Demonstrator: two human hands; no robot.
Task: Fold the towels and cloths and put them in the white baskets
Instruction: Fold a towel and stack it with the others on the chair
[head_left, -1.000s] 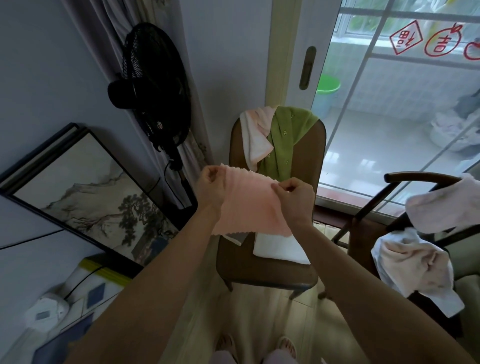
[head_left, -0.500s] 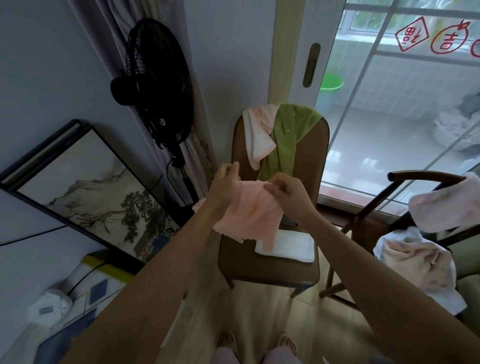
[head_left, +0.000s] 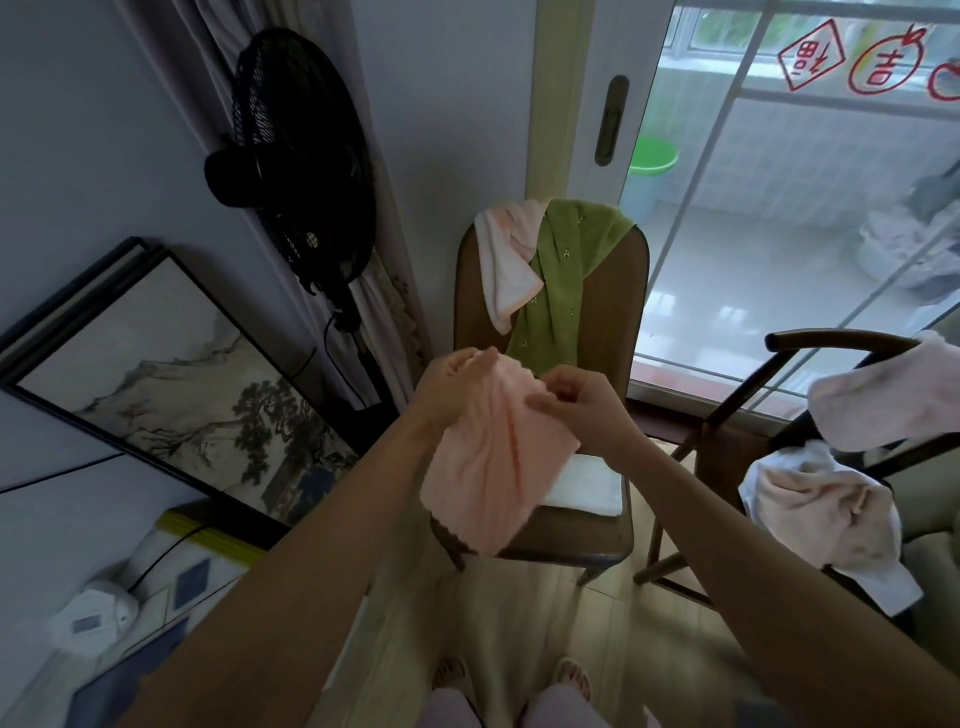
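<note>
A small pink cloth (head_left: 493, 462) hangs in front of me above a brown chair. My left hand (head_left: 451, 375) grips its top left corner, and my right hand (head_left: 579, 402) pinches its top edge close beside it. The cloth droops in loose folds below both hands. A folded white cloth (head_left: 589, 486) lies on the chair seat (head_left: 566, 535). Over the chair back hang a green towel (head_left: 563, 280) and a pale pink-white towel (head_left: 506, 260). No white basket is in view.
A second dark chair (head_left: 810, 343) at the right carries a pink towel (head_left: 893, 400) on its arm and a beige-white towel (head_left: 826, 512) on its seat. A black standing fan (head_left: 301, 161), a framed painting (head_left: 171, 374) and a glass sliding door (head_left: 779, 234) surround the spot.
The cloth was stretched flat between both hands; my hands have come together at its top edge and it now hangs doubled and loose.
</note>
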